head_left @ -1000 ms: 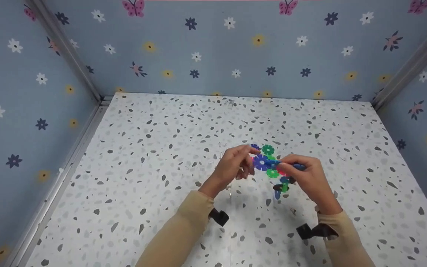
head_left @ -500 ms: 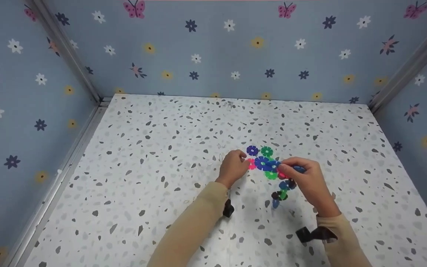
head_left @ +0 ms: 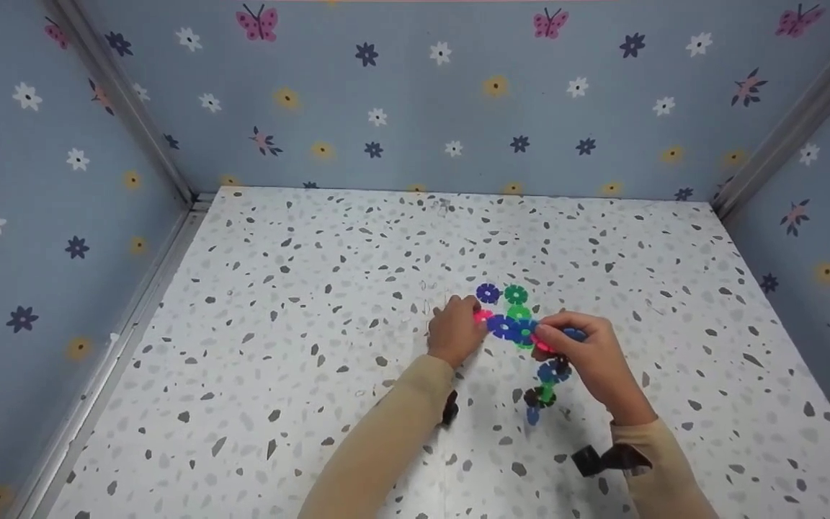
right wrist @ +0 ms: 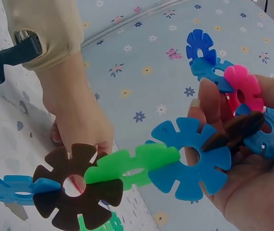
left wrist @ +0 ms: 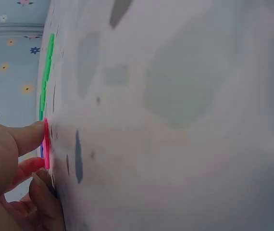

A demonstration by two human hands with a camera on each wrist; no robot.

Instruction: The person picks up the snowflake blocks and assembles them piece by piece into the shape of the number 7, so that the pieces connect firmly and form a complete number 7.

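Observation:
My right hand [head_left: 588, 353] pinches a chain of interlocked plastic flower discs [right wrist: 178, 178], held up over the table. In the right wrist view the chain bends round the fingers: blue discs and a pink disc [right wrist: 242, 89] by the fingertips, then a dark brown piece, a blue disc, a green disc [right wrist: 132, 166], a brown disc [right wrist: 53, 209] and a light blue one at the hanging end. Low at the tabletop, my left hand [head_left: 454, 331] pinches a loose pink flower disc [left wrist: 46, 144] by its edges between thumb and finger. The chain's purple-blue end overlaps the table beside it.
Beyond the hands lie loose discs: a dark purple one [head_left: 488, 293], a green one [head_left: 516, 294] and a lighter green one [head_left: 520, 312]. The speckled white table [head_left: 300, 288] is bordered by blue flowered panels [head_left: 415, 94] at the back and sides.
The left hand has come down from beside the chain's end to the pink disc on the table and now pinches it. The chain in the right hand has sunk slightly toward me.

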